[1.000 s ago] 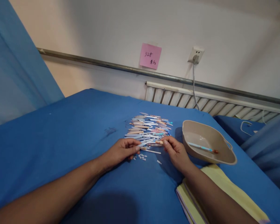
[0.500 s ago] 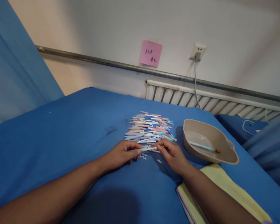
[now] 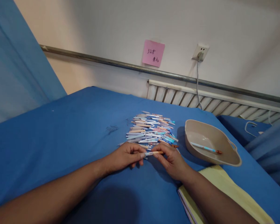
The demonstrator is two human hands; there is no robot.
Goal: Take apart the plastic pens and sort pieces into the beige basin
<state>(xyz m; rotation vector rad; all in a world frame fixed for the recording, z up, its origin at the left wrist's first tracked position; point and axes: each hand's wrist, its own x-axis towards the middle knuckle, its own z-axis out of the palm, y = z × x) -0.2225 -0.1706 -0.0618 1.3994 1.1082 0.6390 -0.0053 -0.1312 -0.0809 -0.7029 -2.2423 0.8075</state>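
Note:
A slim pen (image 3: 151,153), pale at the left and orange at the right, spans the gap between my two hands. My left hand (image 3: 126,155) is closed on its pale end with thumb and fingers. My right hand (image 3: 169,159) pinches the orange end, the fingertips partly covering it. Just beyond the hands lies a spread of pens and pen parts (image 3: 146,127), with white tubes among pastel and orange barrels. A brown-ended piece (image 3: 174,146) pokes out past my right hand. Small pale bits near the fingers are mostly hidden.
A beige basin (image 3: 224,158) with a light-blue pen (image 3: 204,147) inside stands to the right. Folded yellow cloth (image 3: 220,183) lies under my right forearm. Behind the blue-covered surface (image 3: 84,124) are a radiator (image 3: 177,95), a metal rail (image 3: 102,62) and a plugged-in cord (image 3: 197,84).
Both hands have lowered slightly, still holding a pen between them. More orange shows at its right end now. The brown-ended piece has come into sight beside my right hand.

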